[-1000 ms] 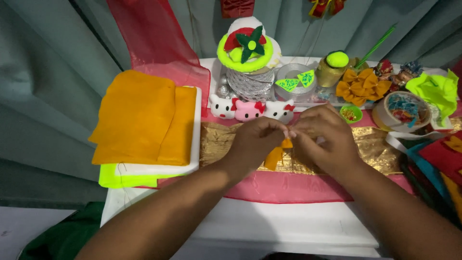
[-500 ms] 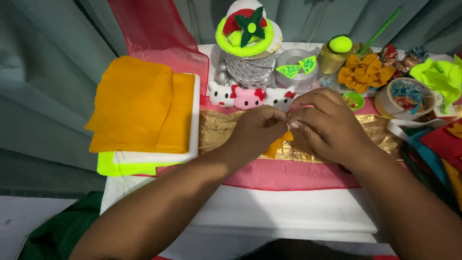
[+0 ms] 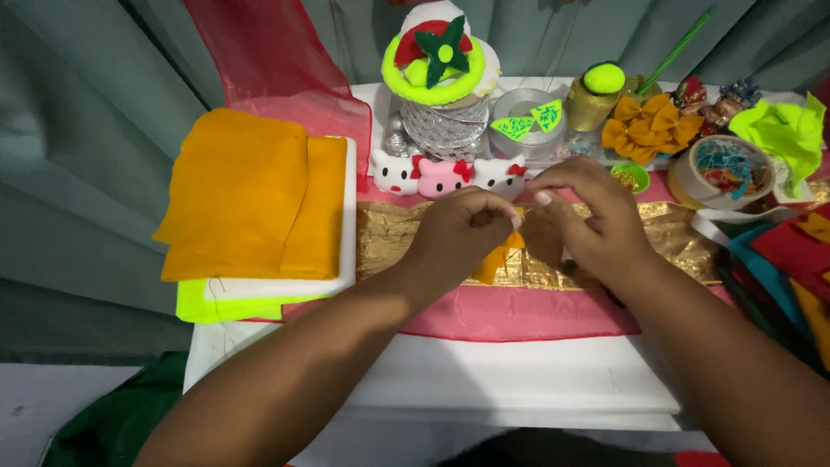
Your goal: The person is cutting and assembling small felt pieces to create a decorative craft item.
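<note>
Both hands, left hand (image 3: 462, 233) and right hand (image 3: 588, 220), pinch an orange felt piece (image 3: 500, 259).

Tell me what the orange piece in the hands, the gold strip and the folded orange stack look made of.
Orange piece: likely felt, matte, soft edge, pinched by left hand and right hand. Gold strip: shiny, crinkled, probably metallic fabric or foil. Orange stack: matte cloth or felt, folded in soft layers.

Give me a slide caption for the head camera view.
Both hands, left hand and right hand, pinch a small orange felt piece above gold fabric.
</note>
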